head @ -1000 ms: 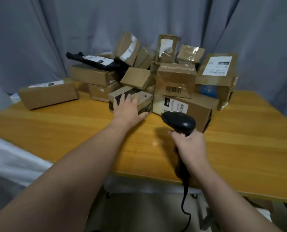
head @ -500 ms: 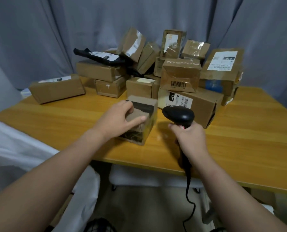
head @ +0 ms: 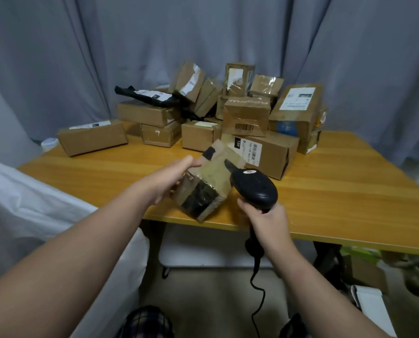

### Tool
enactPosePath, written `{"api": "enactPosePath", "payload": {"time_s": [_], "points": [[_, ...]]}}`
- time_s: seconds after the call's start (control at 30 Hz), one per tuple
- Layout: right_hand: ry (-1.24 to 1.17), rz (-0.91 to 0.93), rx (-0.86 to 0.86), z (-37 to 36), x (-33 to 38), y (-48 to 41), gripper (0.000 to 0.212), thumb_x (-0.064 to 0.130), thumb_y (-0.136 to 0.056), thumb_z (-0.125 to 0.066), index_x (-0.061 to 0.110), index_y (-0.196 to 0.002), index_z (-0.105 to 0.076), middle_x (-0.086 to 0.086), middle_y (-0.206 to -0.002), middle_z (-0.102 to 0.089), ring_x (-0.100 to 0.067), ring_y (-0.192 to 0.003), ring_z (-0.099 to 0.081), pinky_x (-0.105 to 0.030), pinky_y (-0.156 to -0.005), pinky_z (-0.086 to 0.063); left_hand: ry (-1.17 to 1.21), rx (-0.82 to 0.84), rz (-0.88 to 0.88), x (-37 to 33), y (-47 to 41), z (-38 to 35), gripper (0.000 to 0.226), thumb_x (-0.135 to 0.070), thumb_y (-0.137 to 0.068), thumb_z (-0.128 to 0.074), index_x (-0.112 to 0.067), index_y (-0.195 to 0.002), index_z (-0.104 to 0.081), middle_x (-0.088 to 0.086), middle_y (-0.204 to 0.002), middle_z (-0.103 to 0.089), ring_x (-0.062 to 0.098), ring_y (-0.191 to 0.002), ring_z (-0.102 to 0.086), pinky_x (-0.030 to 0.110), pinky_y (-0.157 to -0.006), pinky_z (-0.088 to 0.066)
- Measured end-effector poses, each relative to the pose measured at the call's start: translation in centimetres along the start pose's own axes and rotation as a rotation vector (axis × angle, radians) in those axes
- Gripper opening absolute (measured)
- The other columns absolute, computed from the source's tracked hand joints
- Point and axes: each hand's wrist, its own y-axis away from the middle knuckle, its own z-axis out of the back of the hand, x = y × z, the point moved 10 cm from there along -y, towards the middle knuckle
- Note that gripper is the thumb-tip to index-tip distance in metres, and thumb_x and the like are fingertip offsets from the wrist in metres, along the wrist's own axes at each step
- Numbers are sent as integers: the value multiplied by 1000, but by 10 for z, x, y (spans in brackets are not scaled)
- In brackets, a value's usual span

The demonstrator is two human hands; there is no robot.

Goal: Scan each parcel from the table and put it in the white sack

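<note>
My left hand (head: 170,178) grips a small taped cardboard parcel (head: 207,182) with black tape patches, tilted above the near edge of the wooden table (head: 337,191). My right hand (head: 264,222) holds a black corded barcode scanner (head: 255,186) by its handle, its head right beside the parcel's right side. A pile of cardboard parcels (head: 245,115) fills the back of the table. The white sack (head: 32,215) lies at the lower left, beside the table.
A long box (head: 92,137) sits apart at the table's left back. A black mailer bag (head: 150,96) lies on top of the pile's left boxes. Grey curtains hang behind. The scanner cable (head: 259,301) dangles to the floor. Boxes and clutter sit under the table's right side.
My left hand took the small parcel from the pile, drew it toward the near edge and lifted it tilted. The scanner moved up close to the parcel.
</note>
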Motion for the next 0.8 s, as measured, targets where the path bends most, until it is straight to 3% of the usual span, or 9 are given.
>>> {"api": "enactPosePath", "payload": {"time_s": [0.07,0.13,0.2,0.27,0.37,0.47,0.6,0.7,0.8], "points": [[-61,-40,0,4,-4,6,25,21,-82,-75,27,-104,-65,9,-99,-69,-3,-97,-60,-18,-74,-44,61,-15,-4,7,4,-7,36,-51,-96,-37,-31,-120,-54,6,-124,-55,27,-114,-50,48,-101,-43],[-74,-52,-16,10,-7,9,24,21,-82,-75,25,-104,-66,8,-100,-69,-4,-98,-59,-17,-73,-42,-35,-226,-77,2,8,10,33,-41,-99,-39,-21,-121,-53,7,-121,-56,26,-111,-52,40,-94,-44],[-69,-47,-47,18,-8,10,23,21,-82,-75,25,-103,-66,3,-99,-70,-10,-98,-62,-18,-73,-43,-221,-493,-286,-24,23,27,30,-36,-100,-44,-13,-117,-51,6,-118,-55,24,-113,-52,34,-89,-43],[-58,-44,-65,22,-10,9,22,23,-82,-74,26,-102,-65,-2,-99,-71,-16,-99,-63,-24,-77,-47,-364,-581,-487,-54,43,20,37,-42,-98,-43,-14,-122,-52,5,-125,-53,21,-119,-49,32,-92,-43],[-51,-34,-84,22,-10,9,20,25,-82,-75,31,-98,-64,-1,-98,-71,-19,-99,-64,-35,-88,-50,-676,-449,-423,-69,44,-18,72,-70,-87,-38,-23,-142,-38,9,-144,-39,26,-133,-37,42,-104,-39],[-55,-9,-107,19,-9,13,20,23,-82,-74,28,-99,-64,1,-96,-70,-18,-98,-64,-35,-89,-50,-1025,-420,-292,-73,35,-42,96,-88,-74,-27,-26,-148,-29,15,-148,-35,33,-135,-32,46,-105,-34],[-75,0,-169,19,-10,18,21,20,-82,-74,27,-97,-62,3,-92,-68,-17,-95,-63,-32,-86,-50,-1250,-452,-237,-85,20,-53,92,-86,-76,-30,-19,-139,-40,13,-131,-53,34,-123,-45,44,-97,-38],[-70,-27,-188,22,-13,19,20,22,-82,-75,26,-97,-62,-1,-93,-68,-20,-97,-64,-37,-88,-52,-1165,-379,-128,-87,3,-37,71,-65,-82,-54,-18,-134,-41,10,-118,-57,31,-111,-52,42,-91,-47],[-66,-10,-190,27,-8,17,18,22,-81,-75,30,-89,-60,-1,-92,-68,-22,-95,-65,-40,-89,-52,-788,-149,31,-65,-6,-12,67,-50,-81,-64,-19,-132,-32,11,-119,-53,29,-104,-55,44,-86,-50]]}}
